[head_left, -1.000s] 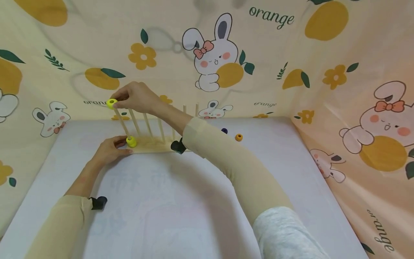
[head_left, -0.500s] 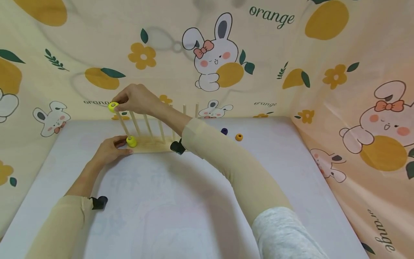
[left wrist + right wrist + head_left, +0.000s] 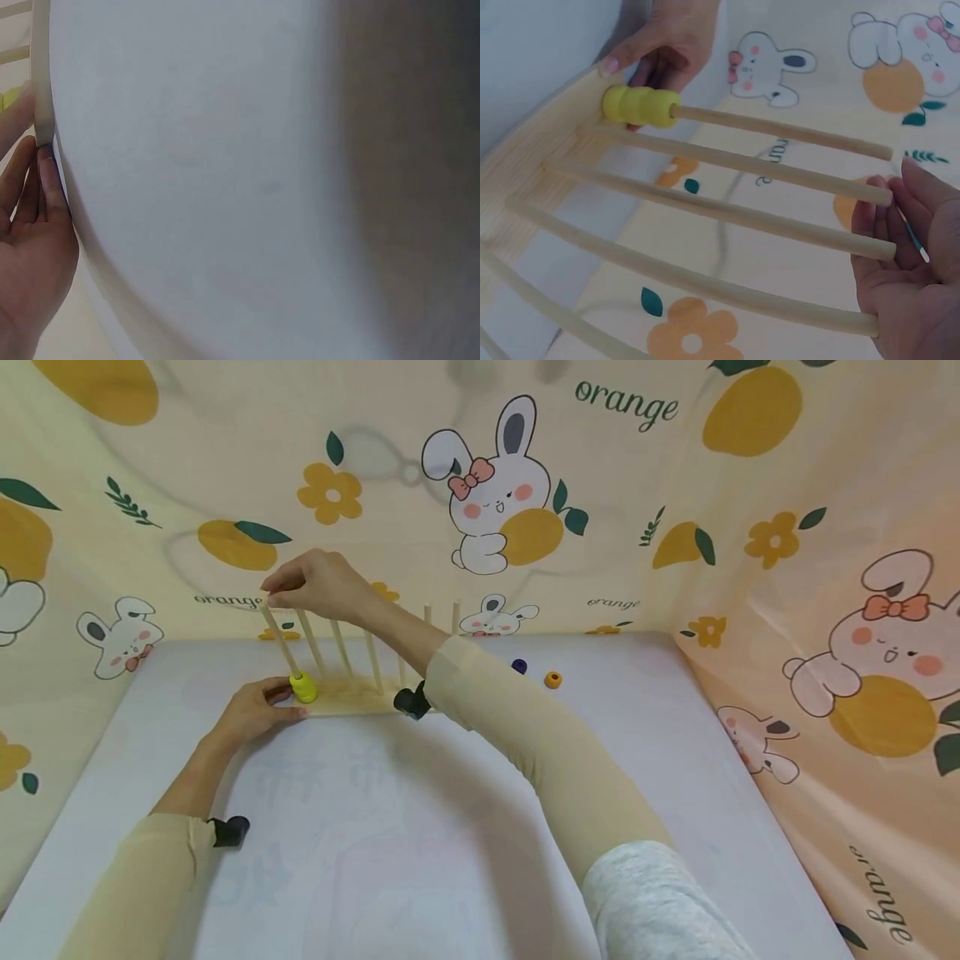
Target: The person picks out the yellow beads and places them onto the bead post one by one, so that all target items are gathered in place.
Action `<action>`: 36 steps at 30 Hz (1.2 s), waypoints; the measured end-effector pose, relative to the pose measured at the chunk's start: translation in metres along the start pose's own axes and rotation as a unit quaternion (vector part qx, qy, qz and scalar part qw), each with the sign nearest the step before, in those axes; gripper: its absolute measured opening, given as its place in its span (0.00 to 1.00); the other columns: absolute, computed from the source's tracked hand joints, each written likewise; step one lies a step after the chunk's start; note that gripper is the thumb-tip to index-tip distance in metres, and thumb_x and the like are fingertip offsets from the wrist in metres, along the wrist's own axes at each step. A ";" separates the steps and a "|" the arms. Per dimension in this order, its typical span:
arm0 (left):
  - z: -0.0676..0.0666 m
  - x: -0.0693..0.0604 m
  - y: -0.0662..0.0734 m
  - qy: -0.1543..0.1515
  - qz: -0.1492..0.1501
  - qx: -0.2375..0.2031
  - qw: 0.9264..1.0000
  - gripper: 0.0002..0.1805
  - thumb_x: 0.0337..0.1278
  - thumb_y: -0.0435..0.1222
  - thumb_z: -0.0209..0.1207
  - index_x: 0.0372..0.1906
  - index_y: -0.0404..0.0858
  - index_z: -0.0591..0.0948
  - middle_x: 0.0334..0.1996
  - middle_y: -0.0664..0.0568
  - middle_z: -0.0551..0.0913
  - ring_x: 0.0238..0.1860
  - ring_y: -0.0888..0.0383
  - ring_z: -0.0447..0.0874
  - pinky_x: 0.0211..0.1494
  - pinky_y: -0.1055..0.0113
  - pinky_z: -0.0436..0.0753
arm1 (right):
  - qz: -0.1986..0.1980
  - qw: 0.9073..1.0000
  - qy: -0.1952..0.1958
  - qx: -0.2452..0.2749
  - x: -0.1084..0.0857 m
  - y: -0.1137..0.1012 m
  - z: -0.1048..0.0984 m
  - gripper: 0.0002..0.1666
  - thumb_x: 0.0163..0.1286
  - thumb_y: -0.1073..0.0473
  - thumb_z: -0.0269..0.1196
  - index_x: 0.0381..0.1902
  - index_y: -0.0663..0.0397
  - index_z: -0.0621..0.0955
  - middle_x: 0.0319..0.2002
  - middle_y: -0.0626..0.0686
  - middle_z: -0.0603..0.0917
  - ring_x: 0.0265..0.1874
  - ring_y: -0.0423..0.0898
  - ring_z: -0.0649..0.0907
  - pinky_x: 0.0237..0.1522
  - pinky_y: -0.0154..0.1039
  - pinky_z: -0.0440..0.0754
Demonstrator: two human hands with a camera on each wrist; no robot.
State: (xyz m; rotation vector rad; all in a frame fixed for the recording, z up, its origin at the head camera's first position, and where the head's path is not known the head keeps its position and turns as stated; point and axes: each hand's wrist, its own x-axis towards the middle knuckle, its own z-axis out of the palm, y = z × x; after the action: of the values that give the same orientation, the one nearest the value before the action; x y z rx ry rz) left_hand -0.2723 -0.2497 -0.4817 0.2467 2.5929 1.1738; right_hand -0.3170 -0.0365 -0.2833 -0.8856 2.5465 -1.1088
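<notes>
A wooden rack with a row of upright pegs has a flat base (image 3: 348,697) near the back left of the table. Several yellow beads (image 3: 639,106) sit stacked at the bottom of its leftmost peg (image 3: 780,129). My left hand (image 3: 253,710) grips the left end of the base, its thumb at the front edge and its fingers beside the beads. Beside the top of that same peg is my right hand (image 3: 322,587), its fingers loosely bent with nothing between them. In the right wrist view, the other pegs carry no beads.
A purple bead (image 3: 519,667) and an orange bead (image 3: 553,680) lie on the white table (image 3: 420,860) to the right of the rack. Patterned cloth (image 3: 615,518) hangs behind and at both sides. My right forearm hides the rack's right part.
My right hand has let go of a yellow bead at the peg's top, and the bead has dropped onto the stack below. My left hand has stayed in place.
</notes>
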 end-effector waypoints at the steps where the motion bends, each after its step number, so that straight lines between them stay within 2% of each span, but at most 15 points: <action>1: 0.001 0.000 0.000 0.000 -0.002 0.001 1.000 0.44 0.58 0.44 0.69 0.71 0.24 0.63 0.66 0.30 0.70 0.67 0.36 0.70 0.72 0.43 0.64 | 0.001 1.000 0.003 0.012 0.000 0.001 -0.001 0.16 0.70 0.53 0.65 0.54 0.48 0.86 0.47 0.41 0.88 0.42 0.34 0.85 0.42 0.23 0.80; 7: 0.004 -0.003 -0.002 -0.002 -0.015 0.006 1.000 0.45 0.58 0.44 0.69 0.71 0.24 0.62 0.67 0.28 0.68 0.67 0.35 0.68 0.72 0.43 0.65 | 0.003 0.994 0.021 0.107 -0.004 0.006 -0.010 0.18 0.70 0.55 0.65 0.56 0.52 0.84 0.46 0.44 0.87 0.41 0.37 0.85 0.42 0.25 0.82; 11: 0.005 -0.004 -0.001 -0.003 -0.018 0.009 1.000 0.44 0.58 0.44 0.69 0.71 0.24 0.62 0.67 0.28 0.68 0.67 0.34 0.68 0.71 0.43 0.65 | -0.016 0.990 0.029 0.136 -0.009 0.011 -0.018 0.19 0.70 0.56 0.65 0.57 0.56 0.83 0.48 0.46 0.87 0.43 0.38 0.85 0.45 0.26 0.82; 17: 0.006 -0.002 0.000 -0.003 -0.020 0.011 1.000 0.44 0.59 0.43 0.69 0.72 0.25 0.62 0.67 0.28 0.68 0.67 0.34 0.67 0.71 0.42 0.65 | -0.040 0.991 0.038 0.125 -0.019 0.017 -0.028 0.19 0.71 0.57 0.64 0.56 0.58 0.83 0.47 0.48 0.87 0.42 0.40 0.85 0.48 0.30 0.83; 29: 0.001 0.001 0.002 0.002 0.000 0.009 1.000 0.43 0.58 0.43 0.69 0.71 0.25 0.64 0.67 0.29 0.69 0.67 0.34 0.67 0.71 0.42 0.65 | -0.031 0.986 0.079 0.146 -0.044 0.031 -0.050 0.17 0.69 0.58 0.67 0.53 0.58 0.85 0.43 0.48 0.88 0.41 0.41 0.85 0.47 0.32 0.83; 36: 0.001 0.001 0.002 -0.004 -0.007 0.013 1.000 0.44 0.57 0.43 0.70 0.70 0.24 0.63 0.67 0.27 0.67 0.67 0.33 0.67 0.70 0.42 0.66 | -0.029 0.983 0.096 0.151 -0.059 0.042 -0.064 0.16 0.68 0.58 0.67 0.52 0.58 0.85 0.42 0.48 0.89 0.40 0.43 0.86 0.47 0.36 0.84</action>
State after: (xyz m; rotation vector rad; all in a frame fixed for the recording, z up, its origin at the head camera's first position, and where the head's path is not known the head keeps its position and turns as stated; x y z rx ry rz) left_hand -0.2730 -0.2473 -0.4808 0.2389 2.6010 1.1327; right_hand -0.3161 0.0591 -0.2721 -0.8111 2.4144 -1.6173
